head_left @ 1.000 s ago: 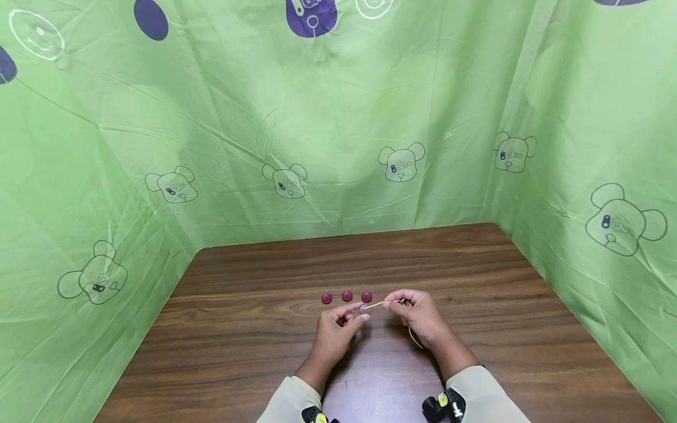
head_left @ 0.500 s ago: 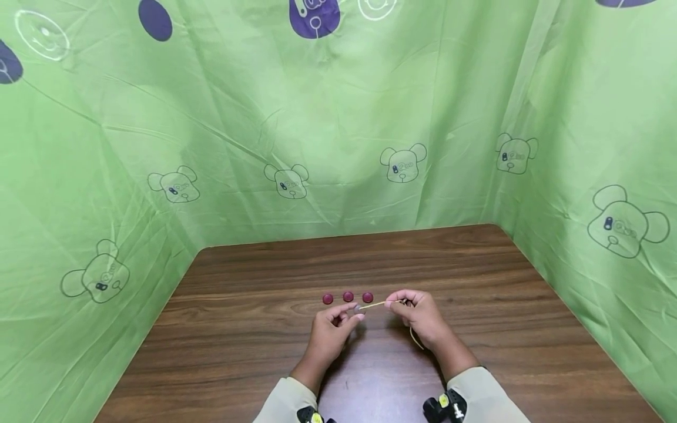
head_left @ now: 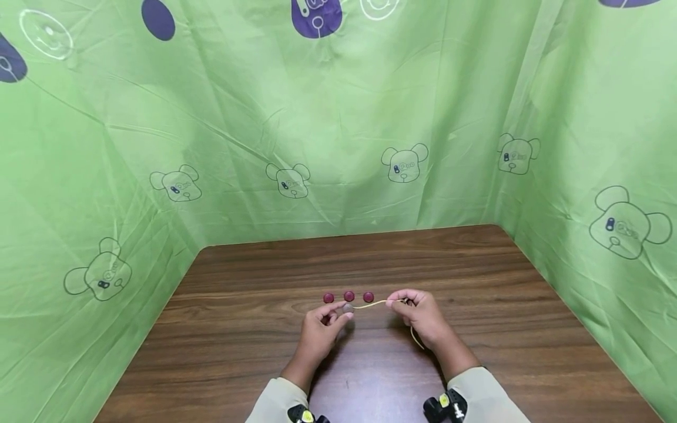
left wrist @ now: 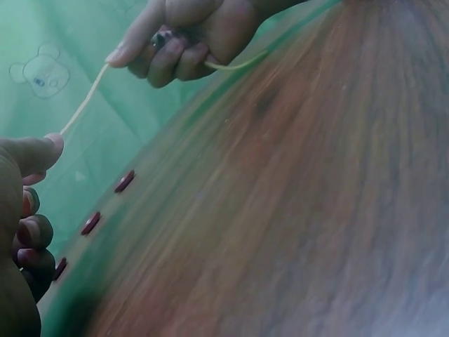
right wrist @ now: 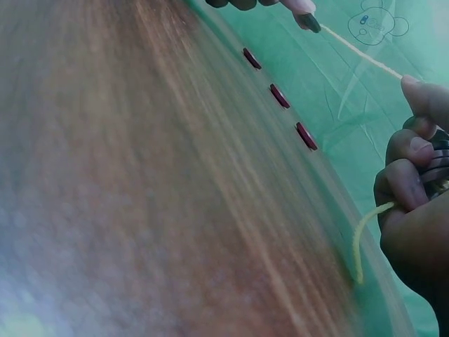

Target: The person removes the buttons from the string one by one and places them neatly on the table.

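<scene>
My left hand (head_left: pixel 318 335) pinches a small round grey button (head_left: pixel 348 308) between thumb and forefinger. In the right wrist view that button (right wrist: pixel 311 22) stands edge-on at the fingertips. A thin yellow string (head_left: pixel 370 305) runs from it to my right hand (head_left: pixel 423 317), which pinches the string between thumb and forefinger. Curled fingers of the right hand also enclose some dark, shiny round pieces (right wrist: pixel 438 158), partly hidden. The string's loose end (right wrist: pixel 359 246) hangs below that hand. Both hands are raised over the table.
Three dark red buttons lie in a row just beyond the hands: a left one (head_left: pixel 328 298), a middle one (head_left: pixel 349 296) and a right one (head_left: pixel 368 297). The brown wood-grain table (head_left: pixel 238 329) is surrounded by green printed curtains (head_left: pixel 338 117) at back and sides.
My left hand has moved left with the grey button, so more string shows between the hands, now with a slight curve. The right hand stays nearly still.
</scene>
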Demonstrator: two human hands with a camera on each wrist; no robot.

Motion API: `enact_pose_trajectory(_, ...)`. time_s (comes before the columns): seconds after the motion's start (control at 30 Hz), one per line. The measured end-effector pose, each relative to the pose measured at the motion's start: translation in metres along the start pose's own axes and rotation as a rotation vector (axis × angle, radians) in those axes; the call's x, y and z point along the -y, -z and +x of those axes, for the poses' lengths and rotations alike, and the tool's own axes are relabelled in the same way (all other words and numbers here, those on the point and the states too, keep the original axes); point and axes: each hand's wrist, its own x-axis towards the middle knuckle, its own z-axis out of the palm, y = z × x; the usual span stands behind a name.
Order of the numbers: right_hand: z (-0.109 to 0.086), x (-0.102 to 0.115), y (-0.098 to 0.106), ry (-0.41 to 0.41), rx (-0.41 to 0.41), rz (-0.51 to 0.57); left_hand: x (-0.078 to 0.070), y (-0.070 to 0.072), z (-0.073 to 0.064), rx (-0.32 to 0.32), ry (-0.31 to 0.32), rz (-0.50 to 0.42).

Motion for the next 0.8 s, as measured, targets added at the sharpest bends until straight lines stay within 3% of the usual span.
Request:
enact_pose_trajectory(0.37, 0.0, 0.0, -0.001, -0.003, -0.004, 0.002, 0.004, 0.019, 0.001, -0.076, -0.006, 0.048)
enact_pose_trajectory(0.6, -0.001, 0.0, 0.0, 0.0, -0.01, 0.005, 0.008, 0.027, 0.005, -0.082, -0.018, 0.077)
enact_pose_trajectory(0.8, 0.0, 0.0, -0.001, 0.002, -0.011, 0.009, 0.01, 0.033, 0.009, -0.141, -0.018, 0.234)
